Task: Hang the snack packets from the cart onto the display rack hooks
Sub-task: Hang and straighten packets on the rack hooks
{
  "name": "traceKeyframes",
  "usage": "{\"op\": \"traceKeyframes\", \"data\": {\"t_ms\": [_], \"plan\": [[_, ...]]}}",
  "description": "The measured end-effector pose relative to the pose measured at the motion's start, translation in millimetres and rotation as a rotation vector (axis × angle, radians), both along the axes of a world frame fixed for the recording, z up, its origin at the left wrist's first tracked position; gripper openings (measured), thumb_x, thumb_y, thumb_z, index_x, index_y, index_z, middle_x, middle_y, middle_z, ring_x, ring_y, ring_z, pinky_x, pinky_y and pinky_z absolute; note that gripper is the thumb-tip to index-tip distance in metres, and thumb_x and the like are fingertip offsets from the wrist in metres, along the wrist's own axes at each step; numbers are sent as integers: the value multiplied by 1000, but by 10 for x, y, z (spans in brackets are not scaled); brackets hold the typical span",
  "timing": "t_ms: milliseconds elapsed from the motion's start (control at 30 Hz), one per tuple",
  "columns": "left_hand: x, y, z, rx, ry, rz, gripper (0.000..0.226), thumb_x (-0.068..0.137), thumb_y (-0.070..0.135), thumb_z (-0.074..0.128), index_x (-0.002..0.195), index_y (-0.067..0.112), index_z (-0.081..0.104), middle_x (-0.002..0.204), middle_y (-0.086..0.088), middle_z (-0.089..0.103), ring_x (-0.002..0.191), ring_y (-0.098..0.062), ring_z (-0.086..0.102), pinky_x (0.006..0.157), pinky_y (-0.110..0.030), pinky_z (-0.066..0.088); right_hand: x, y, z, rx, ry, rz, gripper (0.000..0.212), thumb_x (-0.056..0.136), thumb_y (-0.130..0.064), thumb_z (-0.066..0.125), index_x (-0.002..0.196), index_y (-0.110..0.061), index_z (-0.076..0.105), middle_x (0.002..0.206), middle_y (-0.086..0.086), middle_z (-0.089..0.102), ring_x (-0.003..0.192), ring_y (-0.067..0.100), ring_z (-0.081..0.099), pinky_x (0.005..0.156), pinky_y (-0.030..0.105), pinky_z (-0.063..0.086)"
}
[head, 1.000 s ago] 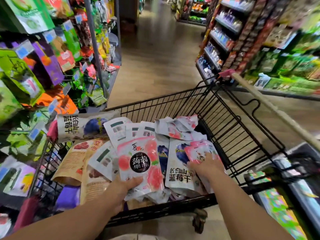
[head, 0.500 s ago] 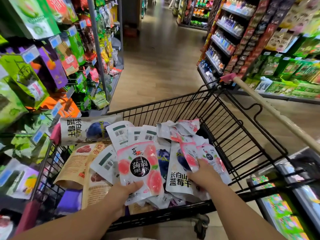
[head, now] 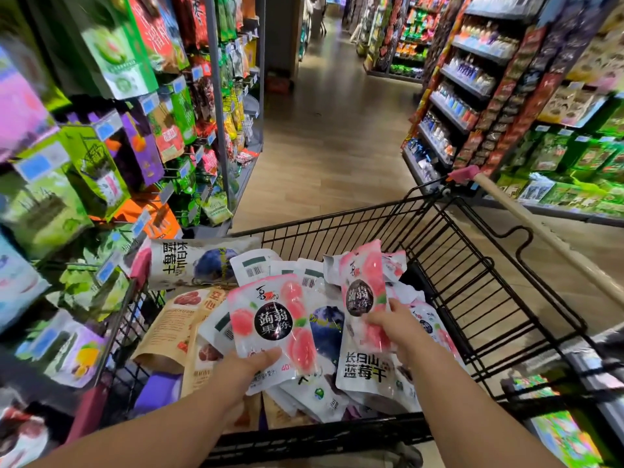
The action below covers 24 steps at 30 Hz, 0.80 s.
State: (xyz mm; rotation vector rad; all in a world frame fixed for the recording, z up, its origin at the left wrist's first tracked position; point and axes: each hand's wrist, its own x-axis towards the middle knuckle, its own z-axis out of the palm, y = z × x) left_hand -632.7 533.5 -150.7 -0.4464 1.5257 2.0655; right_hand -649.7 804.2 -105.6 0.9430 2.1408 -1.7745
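Now the display rack (head: 216, 96) is standing at nine o'clock of the cart (head: 472, 298), its hooks carrying packets. The left hand (head: 250, 366) is pinching the bottom edge of one pink jelly packet (head: 273, 325), which is rising toward twelve o'clock from the thumb. The right hand (head: 395, 327) is gripping a second pink jelly packet (head: 363, 292), which is leaning toward eleven o'clock above the heap. Two are being held, one per hand. At least two blueberry packets (head: 364, 369) are lying face up in the cart.
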Motion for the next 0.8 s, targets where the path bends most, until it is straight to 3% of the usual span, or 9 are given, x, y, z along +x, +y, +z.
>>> {"op": "traceKeyframes", "data": {"t_ms": [67, 133, 233, 300, 367, 433, 533, 667, 800], "plan": [[-37, -67, -10, 22, 9, 12, 54, 57, 22, 90, 106, 7, 73, 105, -15, 73, 99, -37, 69, 97, -54, 49, -30, -118, 69, -213, 34, -44, 48, 83, -3, 69, 126, -10, 51, 106, 14, 69, 93, 33, 67, 90, 56, 52], [-80, -143, -7, 25, 18, 66, 58, 55, 22, 93, 107, 8, 72, 105, -16, 73, 99, -38, 68, 96, -54, 49, -51, -247, 137, -366, 32, -22, 34, 82, -6, 68, 113, -9, 57, 95, 12, 71, 89, 32, 66, 88, 53, 52], [-166, -281, 20, 22, 86, 155, 88, 42, 30, 98, 121, 9, 63, 111, -16, 71, 101, -38, 68, 90, -54, 53, -94, -445, 229, -551, 52, 62, 32, 73, -11, 67, 103, -7, 61, 89, 14, 72, 90, 36, 66, 93, 60, 48], [-177, -375, 146, 51, 122, 169, 79, 53, 23, 93, 123, 9, 60, 113, -16, 70, 101, -37, 68, 85, -50, 56, -123, -596, 244, -631, 62, 110, 35, 72, -11, 67, 106, -6, 61, 92, 17, 73, 88, 37, 69, 90, 61, 48], [-153, -445, 316, 65, 165, 141, 45, 74, 9, 77, 117, 8, 65, 108, -15, 72, 97, -35, 69, 79, -45, 59, -185, -759, 255, -630, 62, 180, 52, 67, -16, 80, 114, -5, 61, 105, 21, 71, 95, 39, 69, 86, 61, 51], [-154, -537, 407, 45, 207, 152, 30, 83, 4, 68, 113, 8, 67, 103, -15, 74, 87, -33, 72, 66, -41, 59, -253, -920, 287, -622, 48, 255, 76, 56, -22, 92, 122, -6, 59, 122, 23, 65, 111, 44, 62, 91, 65, 48], [-129, -724, 535, -1, 249, 220, 41, 75, 11, 78, 113, 4, 65, 100, -20, 73, 85, -38, 71, 67, -51, 58, -348, -1173, 394, -618, 44, 348, 59, 75, -20, 77, 128, -7, 54, 121, 22, 65, 113, 43, 60, 88, 61, 50], [-22, -943, 690, -40, 280, 363, 23, 78, 7, 72, 100, 1, 68, 80, -18, 73, 63, -30, 70, 46, -31, 52, -424, -1543, 571, -549, 79, 534, 50, 82, -22, 68, 127, -8, 52, 119, 22, 67, 107, 42, 65, 85, 60, 52], [71, -1156, 779, -85, 284, 527, 42, 53, 15, 90, 90, 7, 71, 77, -11, 74, 78, -32, 68, 65, -35, 52, -400, -1917, 762, -365, 119, 766, 64, 64, -11, 83, 122, -10, 53, 113, 19, 70, 104, 42, 66, 89, 64, 50]]}}
